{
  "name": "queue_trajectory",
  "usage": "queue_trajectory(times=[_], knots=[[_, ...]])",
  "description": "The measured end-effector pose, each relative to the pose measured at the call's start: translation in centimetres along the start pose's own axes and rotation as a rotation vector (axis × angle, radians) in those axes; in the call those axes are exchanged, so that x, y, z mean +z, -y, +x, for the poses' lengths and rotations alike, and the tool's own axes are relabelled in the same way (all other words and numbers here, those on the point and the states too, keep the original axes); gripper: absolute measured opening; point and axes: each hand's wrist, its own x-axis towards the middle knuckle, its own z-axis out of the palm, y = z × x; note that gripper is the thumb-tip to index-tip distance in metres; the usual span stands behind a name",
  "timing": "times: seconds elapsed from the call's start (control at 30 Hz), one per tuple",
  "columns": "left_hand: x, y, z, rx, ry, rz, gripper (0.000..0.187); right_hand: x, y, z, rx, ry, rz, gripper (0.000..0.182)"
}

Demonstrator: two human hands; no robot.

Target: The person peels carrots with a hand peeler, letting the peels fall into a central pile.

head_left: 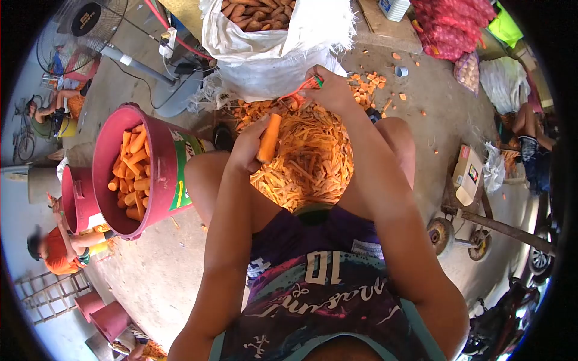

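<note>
My left hand (pixel 247 145) is closed around a peeled orange carrot (pixel 270 138), which it holds upright and slightly tilted. Up and to the right, my right hand (pixel 328 91) grips a red-orange peeler (pixel 296 94) with a bit of green near my fingers. The peeler is apart from the carrot; its blade is too small to make out. Below both hands, between my knees, lies a big heap of carrot peelings (pixel 310 159). Whatever holds the heap is mostly hidden.
A pink tub (pixel 158 180) with peeled carrots (pixel 133 168) stands at my left. Ahead is a white sack (pixel 271 66) of unpeeled carrots (pixel 256 13). A fan (pixel 90 21), carrot pieces (pixel 367 87), red net sacks (pixel 451 27) and a wheeled cart (pixel 500 228) surround me. Other people sit at both sides.
</note>
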Motion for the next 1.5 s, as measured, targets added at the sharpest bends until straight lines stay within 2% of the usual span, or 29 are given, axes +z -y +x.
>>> queue_trajectory(times=[0.1, 0.17, 0.27, 0.6, 1.13, 1.33, 1.4, 1.43, 1.5], knots=[[-0.9, -0.2, 0.2, 0.065, 0.002, -0.094, 0.035, 0.2, 0.8, -1.1, 0.083, 0.109, 0.048, 0.057], [-1.7, -0.3, 0.8, 0.030, -0.037, -0.103, 0.035, 2.1, 0.8, -1.9, -0.215, 0.216, 0.146, 0.058], [-1.0, 0.1, 1.3, 0.050, 0.070, -0.249, 0.034, 2.8, 2.1, -3.1, -0.210, 0.331, 0.119, 0.058], [-0.6, 0.2, 1.0, 0.057, 0.121, -0.140, 0.034, 3.1, 1.3, -2.2, -0.226, 0.344, 0.191, 0.051], [-1.3, 1.1, 3.0, 0.112, 0.071, -0.234, 0.033, 3.8, 0.0, -0.8, -0.217, 0.364, 0.246, 0.048], [0.3, 0.2, 1.7, 0.140, 0.053, -0.256, 0.036, 4.2, -0.4, -0.5, -0.198, 0.375, 0.286, 0.043], [-0.3, 0.4, 1.8, 0.138, 0.024, -0.272, 0.039, 4.7, -1.2, 0.1, -0.334, 0.169, 0.208, 0.044], [-1.1, 0.3, 1.6, 0.112, 0.050, -0.211, 0.039, 4.0, -1.9, 0.8, -0.333, 0.169, 0.208, 0.044], [-1.6, 0.3, 0.7, 0.086, 0.072, -0.142, 0.039, 1.6, -2.3, 2.0, 0.087, 0.091, 0.195, 0.053]])
